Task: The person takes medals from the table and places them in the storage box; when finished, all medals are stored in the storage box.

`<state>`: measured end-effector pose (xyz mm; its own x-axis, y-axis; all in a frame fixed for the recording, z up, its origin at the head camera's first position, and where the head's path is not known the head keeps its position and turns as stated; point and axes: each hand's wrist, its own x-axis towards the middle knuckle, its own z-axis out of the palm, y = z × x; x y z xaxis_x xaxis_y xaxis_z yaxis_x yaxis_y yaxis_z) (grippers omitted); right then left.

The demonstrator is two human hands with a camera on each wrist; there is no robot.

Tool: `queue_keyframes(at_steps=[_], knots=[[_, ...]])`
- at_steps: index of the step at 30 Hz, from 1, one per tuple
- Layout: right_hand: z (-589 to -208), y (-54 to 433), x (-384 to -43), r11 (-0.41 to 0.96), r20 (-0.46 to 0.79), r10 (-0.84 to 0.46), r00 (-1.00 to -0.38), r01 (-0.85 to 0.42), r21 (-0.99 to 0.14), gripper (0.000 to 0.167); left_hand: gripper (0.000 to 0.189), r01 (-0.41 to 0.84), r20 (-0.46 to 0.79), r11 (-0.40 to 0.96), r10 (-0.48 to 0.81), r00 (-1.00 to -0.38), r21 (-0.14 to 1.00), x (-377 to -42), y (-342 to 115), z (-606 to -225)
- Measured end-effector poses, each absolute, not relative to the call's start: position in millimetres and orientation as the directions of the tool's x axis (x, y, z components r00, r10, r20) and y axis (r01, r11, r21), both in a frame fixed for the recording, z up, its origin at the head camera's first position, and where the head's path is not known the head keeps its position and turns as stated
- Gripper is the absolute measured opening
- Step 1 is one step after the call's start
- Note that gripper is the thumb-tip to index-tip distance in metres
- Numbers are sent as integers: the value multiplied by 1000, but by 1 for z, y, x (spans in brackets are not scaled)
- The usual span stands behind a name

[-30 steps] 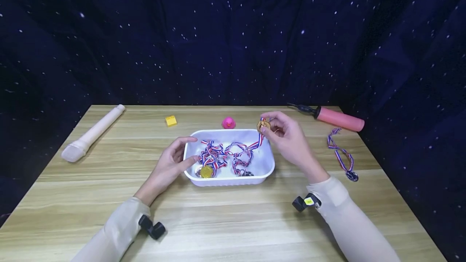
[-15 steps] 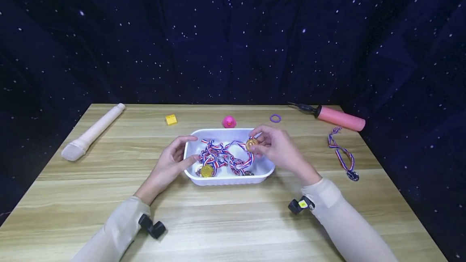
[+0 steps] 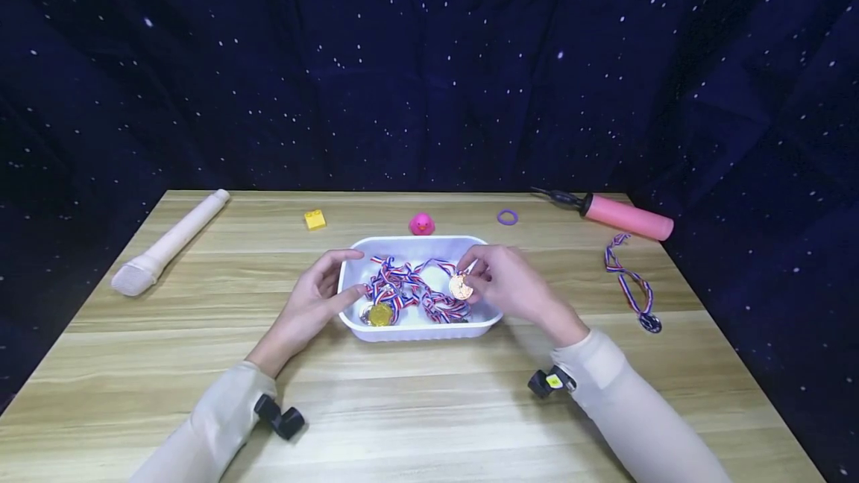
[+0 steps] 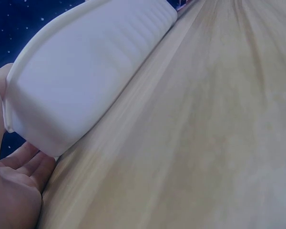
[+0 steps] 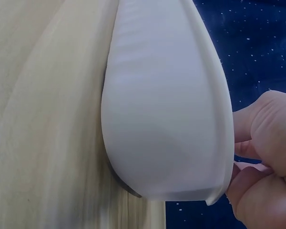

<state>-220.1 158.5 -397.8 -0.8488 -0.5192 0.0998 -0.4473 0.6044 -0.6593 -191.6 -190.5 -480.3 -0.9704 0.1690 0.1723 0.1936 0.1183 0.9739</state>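
Observation:
A white plastic tub [image 3: 419, 333] stands at the middle of the wooden table. My left hand [image 3: 314, 297] grips its left end, thumb over the rim; the left wrist view shows other fingers [image 4: 31, 162] against the outside wall. Over the tub's right side, my right hand [image 3: 513, 285] pinches a shiny gold-coloured medal [image 3: 460, 287] between thumb and fingers. Striped red, white and blue ribbons [image 3: 396, 282] lie tangled inside, with another gold medal [image 3: 380, 314] at the front left. In the right wrist view the tub wall [image 5: 162, 109] hides the medal and fingertips.
Behind the tub are a yellow toy brick [image 3: 315, 220], a pink rubber duck [image 3: 422, 224] and a purple ring [image 3: 507, 217]. A pale microphone [image 3: 171, 243] lies left. To the right are a pink hand pump [image 3: 627, 217] and a medal on a ribbon [image 3: 631, 285].
My right hand has lowered the medal from above the tub's back right corner, moving left and into the tub. That uncovered the purple ring. The left hand has stayed on the rim.

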Motion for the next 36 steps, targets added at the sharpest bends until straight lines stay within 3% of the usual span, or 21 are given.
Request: queue_keyframes(at_steps=[13,18,27,36], knots=[[-399,151,-216,710,57,-511,-858,-458,-535,9,57,192,171,118,171,-970,974,-192,-191,-479],[-393,153,-213,681,90,-497,-863,-452,-576,16,58,193,171,122,169,-971,974,-192,-191,-480],[-375,167,-219,561,230,-456,-860,-478,-676,18,57,196,175,126,163,-971,972,-192,-193,-480],[-360,204,-222,396,452,-289,-844,-535,-746,29,58,194,173,112,172,-970,975,-192,-192,-481]])
